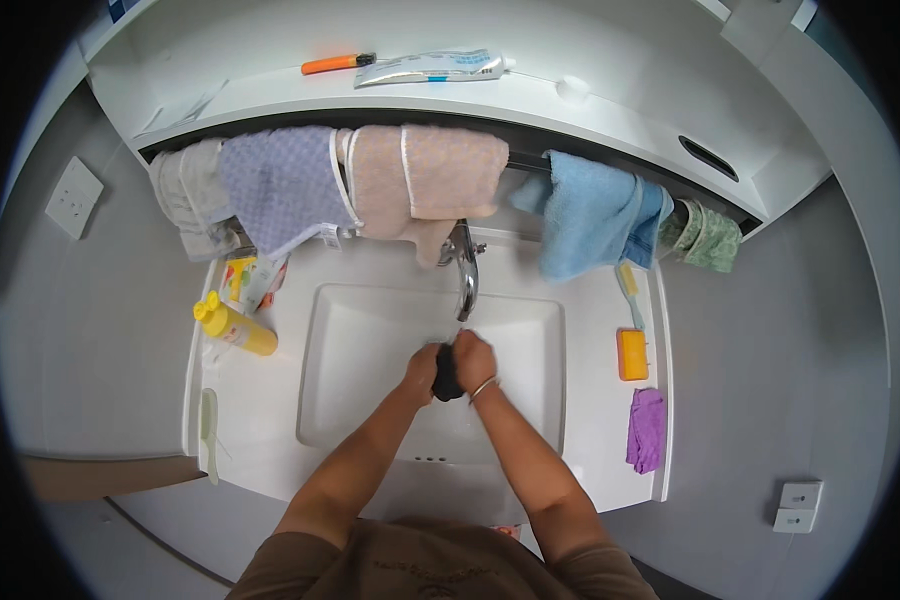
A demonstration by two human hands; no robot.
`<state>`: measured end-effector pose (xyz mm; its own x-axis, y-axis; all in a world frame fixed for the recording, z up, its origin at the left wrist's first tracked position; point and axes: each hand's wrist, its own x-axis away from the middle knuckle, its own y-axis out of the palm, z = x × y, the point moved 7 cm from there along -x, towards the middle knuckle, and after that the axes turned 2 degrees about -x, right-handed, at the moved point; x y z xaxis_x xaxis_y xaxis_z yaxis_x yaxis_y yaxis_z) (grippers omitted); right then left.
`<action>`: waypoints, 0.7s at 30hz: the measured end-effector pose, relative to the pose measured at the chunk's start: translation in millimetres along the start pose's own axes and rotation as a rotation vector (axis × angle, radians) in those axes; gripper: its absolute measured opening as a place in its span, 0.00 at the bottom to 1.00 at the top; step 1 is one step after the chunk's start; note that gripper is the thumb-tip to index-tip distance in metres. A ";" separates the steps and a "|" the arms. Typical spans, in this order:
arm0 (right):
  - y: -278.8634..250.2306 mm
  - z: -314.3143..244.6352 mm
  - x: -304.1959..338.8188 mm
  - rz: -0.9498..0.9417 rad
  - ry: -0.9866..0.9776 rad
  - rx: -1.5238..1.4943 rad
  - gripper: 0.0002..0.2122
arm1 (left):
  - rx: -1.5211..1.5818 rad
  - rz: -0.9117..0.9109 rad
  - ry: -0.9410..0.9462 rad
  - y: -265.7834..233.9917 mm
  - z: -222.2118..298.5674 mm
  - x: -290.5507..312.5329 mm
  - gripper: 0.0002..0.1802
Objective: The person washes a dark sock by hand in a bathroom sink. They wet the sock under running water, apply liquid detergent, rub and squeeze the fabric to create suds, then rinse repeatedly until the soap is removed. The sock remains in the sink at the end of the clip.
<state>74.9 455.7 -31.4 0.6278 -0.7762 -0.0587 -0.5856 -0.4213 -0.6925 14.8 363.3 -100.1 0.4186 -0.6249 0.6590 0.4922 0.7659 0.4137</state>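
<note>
Both my hands are over the white sink (335,400), just below the spout of the chrome faucet (468,270). A small bunched black cloth (448,378) is squeezed between them; its exact kind I cannot make out. My left hand (422,372) is closed on its left side. On the other side my right hand (475,360), with a pale band at the wrist, is closed around its upper part. The fingertips of both hands are mostly hidden, and the right hand is slightly blurred.
Several towels, including a purple one (280,185) and a blue one (595,215), hang above the faucet. A yellow bottle (240,328) and a pale green brush (209,430) lie left. At right are a toothbrush (629,290), an orange block (631,355) and a purple cloth (646,430).
</note>
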 end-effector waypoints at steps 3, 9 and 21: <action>-32.3 3.8 -7.7 0.083 0.036 -0.242 0.09 | -0.230 -0.070 0.191 -1.6 28.2 2.3 0.11; -41.7 22.0 45.6 -0.138 -0.139 -0.264 0.07 | -0.272 -0.134 0.241 -6.8 74.7 26.5 0.13; -2.3 39.6 14.1 -0.571 0.139 -0.463 0.05 | -0.586 -0.244 0.523 8.8 123.2 62.0 0.14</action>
<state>105.4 464.3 -59.1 0.8459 -0.4173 0.3322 -0.3638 -0.9069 -0.2128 -48.9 349.9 21.8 0.4785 -0.8643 0.1552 0.8735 0.4866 0.0167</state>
